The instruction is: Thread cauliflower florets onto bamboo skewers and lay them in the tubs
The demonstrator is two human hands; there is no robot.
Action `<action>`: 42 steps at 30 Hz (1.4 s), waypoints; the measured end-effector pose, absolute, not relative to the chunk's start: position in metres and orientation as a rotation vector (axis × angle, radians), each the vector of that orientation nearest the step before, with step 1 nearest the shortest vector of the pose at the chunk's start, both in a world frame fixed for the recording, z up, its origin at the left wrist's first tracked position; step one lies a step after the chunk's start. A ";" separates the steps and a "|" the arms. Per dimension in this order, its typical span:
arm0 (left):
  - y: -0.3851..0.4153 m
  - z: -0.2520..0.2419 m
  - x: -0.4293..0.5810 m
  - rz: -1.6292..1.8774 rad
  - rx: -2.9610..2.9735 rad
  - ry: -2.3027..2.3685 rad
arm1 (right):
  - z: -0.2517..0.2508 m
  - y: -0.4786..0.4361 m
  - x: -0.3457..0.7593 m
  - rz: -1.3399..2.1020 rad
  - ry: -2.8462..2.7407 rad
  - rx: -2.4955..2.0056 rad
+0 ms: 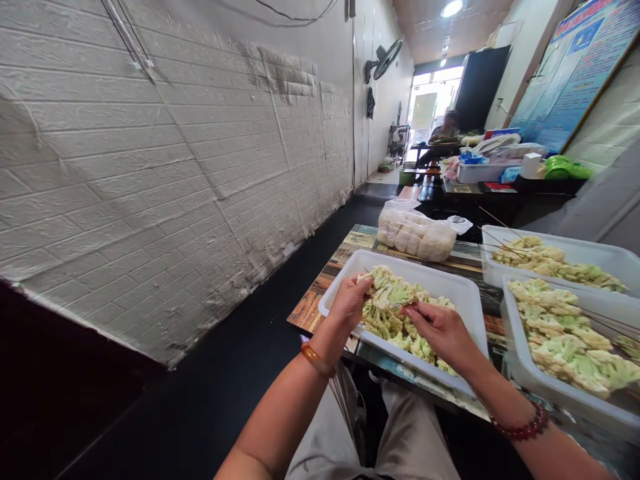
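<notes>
Pale-green cauliflower [393, 291], left hand [352, 301] pinching, right hand [439, 328] curled opposite

Doorway [435, 97]: glaring white far beyond the right grip [440, 330], washed out
Ceiling lamp [452, 9]: bright glare high above it
Wall [225, 147]: dim, shadowed, left of the left grip [350, 303]
Cauliflower [390, 293]: softly lit, fairly sharp between both
Poster [575, 77]: edge-stretched, lettering soft

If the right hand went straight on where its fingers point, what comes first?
Probably the cauliflower piece held up between the right hand and left hand; contact looks immediate, though depth there is unclear.
</notes>
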State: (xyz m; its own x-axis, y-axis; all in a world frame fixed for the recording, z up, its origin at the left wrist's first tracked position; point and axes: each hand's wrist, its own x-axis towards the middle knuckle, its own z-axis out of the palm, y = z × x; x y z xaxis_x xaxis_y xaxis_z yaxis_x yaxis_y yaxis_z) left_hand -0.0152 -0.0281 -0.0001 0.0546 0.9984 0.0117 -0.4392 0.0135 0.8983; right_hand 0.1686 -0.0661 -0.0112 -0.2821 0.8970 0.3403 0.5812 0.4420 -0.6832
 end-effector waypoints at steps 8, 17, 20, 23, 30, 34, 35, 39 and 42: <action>-0.021 0.003 -0.027 1.551 0.678 0.840 | -0.013 -0.067 0.175 0.649 -1.906 -1.306; -0.025 0.008 -0.029 1.202 0.613 0.648 | -0.029 -0.056 0.186 0.825 -1.602 -1.314; -0.027 0.009 -0.029 1.140 0.578 0.599 | -0.029 -0.056 0.187 0.843 -1.584 -1.290; -0.028 0.011 -0.030 1.092 0.612 0.603 | -0.028 -0.057 0.188 0.841 -1.593 -1.289; -0.030 0.008 -0.022 1.157 0.925 0.888 | -0.018 -0.062 0.185 0.716 -1.677 -1.310; -0.029 0.005 -0.014 1.110 1.194 1.046 | -0.011 -0.066 0.181 0.613 -1.735 -1.291; -0.029 0.004 -0.013 1.105 1.231 1.022 | -0.009 -0.067 0.180 0.581 -1.741 -1.282; -0.028 0.003 -0.015 1.240 1.158 0.964 | -0.007 -0.069 0.176 0.484 -1.785 -1.288; -0.029 0.003 -0.019 1.294 1.045 0.922 | -0.006 -0.072 0.172 0.433 -1.846 -1.266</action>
